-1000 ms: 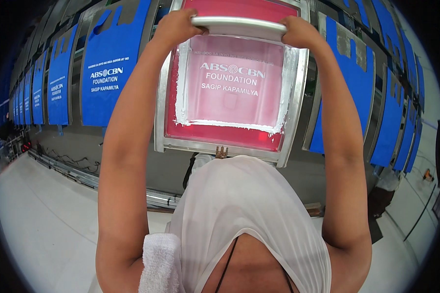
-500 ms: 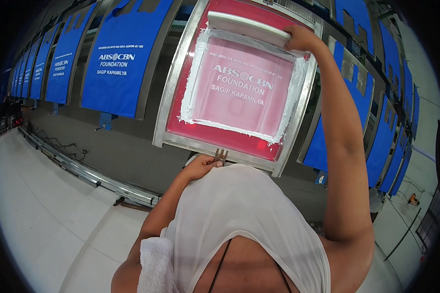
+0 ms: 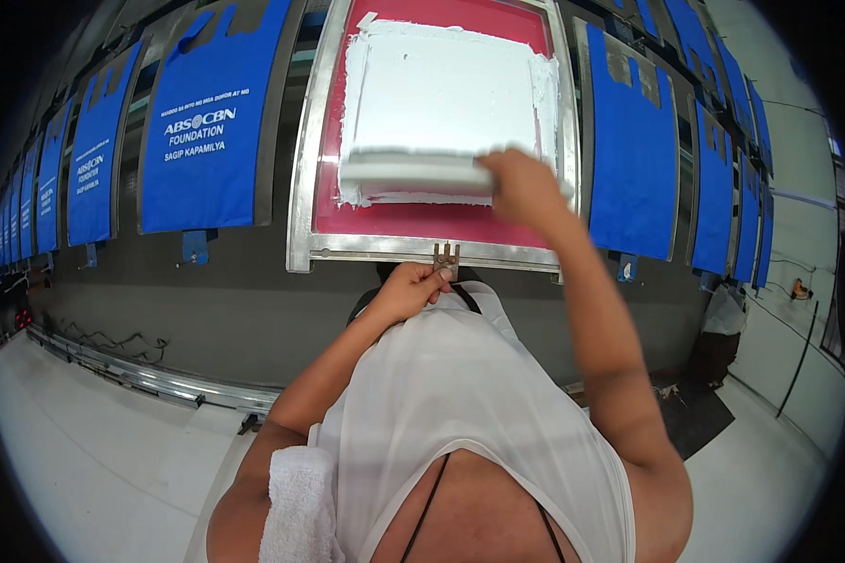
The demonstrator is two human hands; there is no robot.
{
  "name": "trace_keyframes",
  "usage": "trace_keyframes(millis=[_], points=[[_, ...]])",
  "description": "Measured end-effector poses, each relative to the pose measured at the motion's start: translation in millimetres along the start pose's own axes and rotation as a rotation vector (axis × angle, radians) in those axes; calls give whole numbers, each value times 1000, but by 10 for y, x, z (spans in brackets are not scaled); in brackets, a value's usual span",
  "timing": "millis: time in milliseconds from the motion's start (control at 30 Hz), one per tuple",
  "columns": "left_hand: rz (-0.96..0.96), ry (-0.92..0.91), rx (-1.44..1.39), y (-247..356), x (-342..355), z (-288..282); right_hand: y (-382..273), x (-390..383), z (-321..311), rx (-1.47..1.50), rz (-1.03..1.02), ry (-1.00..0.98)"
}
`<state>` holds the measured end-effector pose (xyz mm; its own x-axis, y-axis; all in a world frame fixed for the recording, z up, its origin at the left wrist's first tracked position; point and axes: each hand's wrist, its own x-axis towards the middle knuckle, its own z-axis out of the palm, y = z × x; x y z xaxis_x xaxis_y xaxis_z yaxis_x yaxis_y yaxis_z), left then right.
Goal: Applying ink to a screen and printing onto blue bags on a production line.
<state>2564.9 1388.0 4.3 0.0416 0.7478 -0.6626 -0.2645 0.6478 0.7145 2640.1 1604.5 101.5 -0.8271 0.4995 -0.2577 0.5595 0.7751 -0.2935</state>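
The right hand (image 3: 526, 188) grips a squeegee (image 3: 413, 174) lying across the white-inked screen frame (image 3: 302, 169). The left hand (image 3: 408, 289) pinches the clip (image 3: 446, 258) on the frame's near edge. The frame's far edge is cut off.

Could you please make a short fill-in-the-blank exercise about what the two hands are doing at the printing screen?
1. The right hand holds the squeegee over ink of ____ colour.
2. The left hand grips the small metal tab on the ____ edge of the screen frame.
3. The bags hanging beside the screen are ____.

Missing words: white; near (lower); blue
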Motion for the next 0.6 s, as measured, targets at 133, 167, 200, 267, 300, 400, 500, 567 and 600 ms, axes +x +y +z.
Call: trace_keyframes(millis=[133,167,200,267,300,400,500,567,600], points=[[-35,41,13,-65,70,62,-176,-698,396,-10,-49,90],[-56,62,51,-79,91,65,-167,-747,407,-3,-54,92],[-77,85,88,-88,115,88,-128,-740,387,0,-55,101],[-53,152,134,-17,92,169,-7,-648,307,-9,-61,59],[-32,195,122,-110,132,173,83,-642,252,-23,-72,98],[-95,276,118,-60,75,169,484,-667,88,-28,-29,161],[-83,320,102,-235,62,138,991,-598,77,235,5,118],[-115,310,416,-47,55,121,1287,-543,254,563,19,94],[-126,299,723,105,64,76,1480,-495,372,698,-4,87]])
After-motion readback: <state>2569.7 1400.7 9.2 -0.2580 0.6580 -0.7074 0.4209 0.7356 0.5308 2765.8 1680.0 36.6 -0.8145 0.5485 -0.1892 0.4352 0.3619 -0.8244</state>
